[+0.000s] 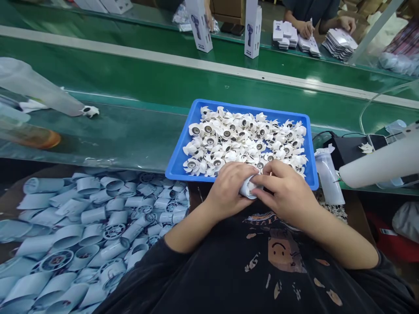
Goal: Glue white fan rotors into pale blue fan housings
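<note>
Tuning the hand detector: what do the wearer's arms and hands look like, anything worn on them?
The left hand and the right hand are bare: no gloves, and no watch or band shows. The forearms are bare up to the black left sleeve and black right sleeve of a black top with a brown smiley print.

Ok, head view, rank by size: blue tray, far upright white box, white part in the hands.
1. Blue plastic tray
2. Upright white product box
3. White part between the left hand and right hand, partly hidden

Box sits farther away, so its true size is unsure.
</note>
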Demonstrator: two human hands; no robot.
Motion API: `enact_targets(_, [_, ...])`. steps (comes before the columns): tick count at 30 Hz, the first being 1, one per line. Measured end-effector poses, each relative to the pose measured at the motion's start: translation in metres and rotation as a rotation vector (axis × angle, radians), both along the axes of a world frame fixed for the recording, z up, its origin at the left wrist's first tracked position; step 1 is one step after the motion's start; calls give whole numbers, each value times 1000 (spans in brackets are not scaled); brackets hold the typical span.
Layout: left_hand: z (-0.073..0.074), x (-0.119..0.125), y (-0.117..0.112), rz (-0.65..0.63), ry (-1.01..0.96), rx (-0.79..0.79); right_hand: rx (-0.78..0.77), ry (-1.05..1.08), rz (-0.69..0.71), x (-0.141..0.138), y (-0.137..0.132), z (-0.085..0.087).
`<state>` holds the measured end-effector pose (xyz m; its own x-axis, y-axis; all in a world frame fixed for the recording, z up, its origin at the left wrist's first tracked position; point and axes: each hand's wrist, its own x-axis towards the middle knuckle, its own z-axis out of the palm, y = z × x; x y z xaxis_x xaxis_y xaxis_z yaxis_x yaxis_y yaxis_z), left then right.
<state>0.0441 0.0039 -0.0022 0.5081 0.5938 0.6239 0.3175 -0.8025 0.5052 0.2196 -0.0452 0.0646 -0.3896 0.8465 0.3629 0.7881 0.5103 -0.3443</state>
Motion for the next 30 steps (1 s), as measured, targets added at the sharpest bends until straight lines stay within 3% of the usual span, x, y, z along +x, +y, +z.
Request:
enact_targets(7, [-8,8,-13,68,-59,7,-275,57,-16,1,11,-12])
enact_targets(9, [-10,6,-11,53,-86,-65,-284,123,-1,6,8,-9])
enact_targets(13, [-12,0,-2,111,-78,-203,-220,292,163,22,-5,0])
enact_targets(16, [-9,-11,10,102,7,-126,-116,331,151,36,-15,-2])
enact_targets(18, [-5,-22,23,93,106,-49,-136,289,118,47,-23,-11])
enact_targets(21, [8,-38,66,137,192,-71,-211,316,39,66,-38,-34])
enact_targets(24, [28,-24,134,228,221,-256,-230,434,-107,76,-50,-55])
enact_targets(27, [42,30,200,284,382,-373,-206,532,-127,67,-49,-62])
enact_targets(30, [42,95,241,215,492,-376,-131,589,-1,50,-38,-55])
